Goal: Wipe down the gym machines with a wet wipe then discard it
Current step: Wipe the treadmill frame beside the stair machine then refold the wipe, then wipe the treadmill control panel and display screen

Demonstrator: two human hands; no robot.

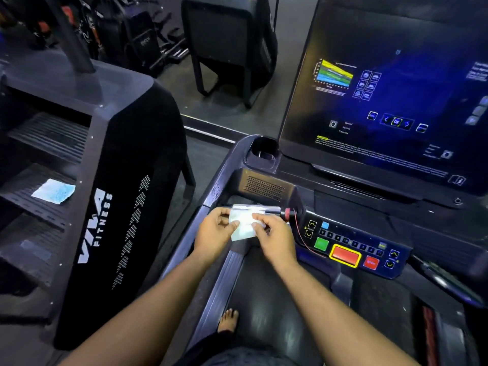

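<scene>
Wipe [244,224]: white, thin, rectangular sheet held over the treadmill's left handrail [253,208].
Left hand [215,231]: grip pinched on the wipe's left edge, forearm reaching forward.
Right hand [274,237]: fingers curled, pinching its right edge.
Console [351,247]: dark panel, green and red buttons.
Stair machine [111,180]: black; a pale cloth [54,191] lies on a ribbed step.

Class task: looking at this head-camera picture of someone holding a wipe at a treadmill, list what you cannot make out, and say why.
- Wet wipe: its middle shows, but the left hand and right hand cover its edges.
- Treadmill screen: cut off by the right edge; its small text is blurred.
- Number keys on the console: mostly too small to read.
- Paper on the neighbouring machine's step: markings blurred.
</scene>
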